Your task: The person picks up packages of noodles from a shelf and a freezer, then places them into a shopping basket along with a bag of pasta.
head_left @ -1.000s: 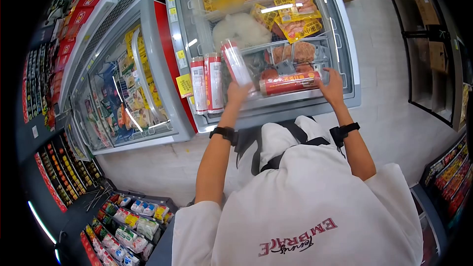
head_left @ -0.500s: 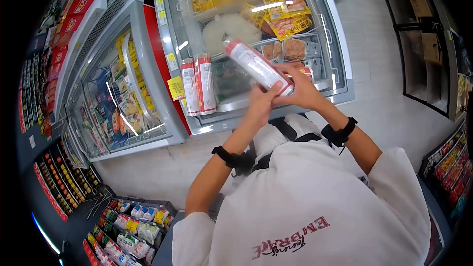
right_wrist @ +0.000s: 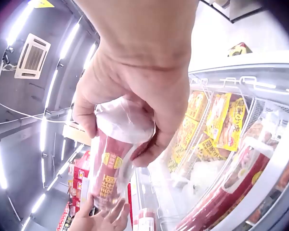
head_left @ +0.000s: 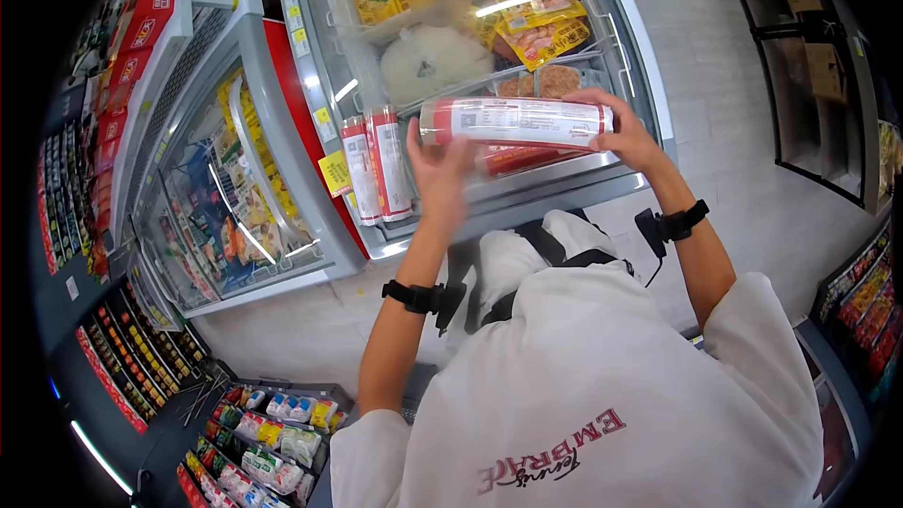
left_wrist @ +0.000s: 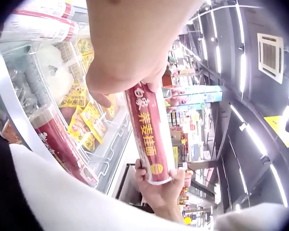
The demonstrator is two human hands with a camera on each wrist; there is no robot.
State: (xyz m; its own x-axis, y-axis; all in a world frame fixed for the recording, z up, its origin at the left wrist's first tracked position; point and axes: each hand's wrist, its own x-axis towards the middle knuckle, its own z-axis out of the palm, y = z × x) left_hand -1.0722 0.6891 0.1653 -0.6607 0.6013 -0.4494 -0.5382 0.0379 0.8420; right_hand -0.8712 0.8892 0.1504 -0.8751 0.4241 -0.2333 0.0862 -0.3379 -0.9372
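A red and white cylindrical pack of dried noodles (head_left: 527,122) is held crosswise over the freezer's front edge. My right hand (head_left: 625,132) grips its right end, the thumb and fingers on opposite sides of the wrapper. At the left end, my left hand (head_left: 440,174) holds the pack between fingers and thumb, slightly blurred. Gold characters on red show on the pack's other face in the left wrist view. Just beneath it lies another noodle pack (head_left: 536,159), partly covered in the head view. Two more noodle packs (head_left: 388,165) stand side by side left of my left hand.
Under the freezer (head_left: 616,33) glass are yellow food bags (head_left: 536,23), meat packs (head_left: 560,82) and a large pale bag (head_left: 433,66). A second freezer (head_left: 245,198) stands left, a yellow price card (head_left: 334,173) between. A dark-framed rack (head_left: 809,85) is at right.
My left hand brought the noodle pack from the left to the right hand, which left the lying pack and took the end. The pack turned from slanted to crosswise; my left hand shifted to its left end.
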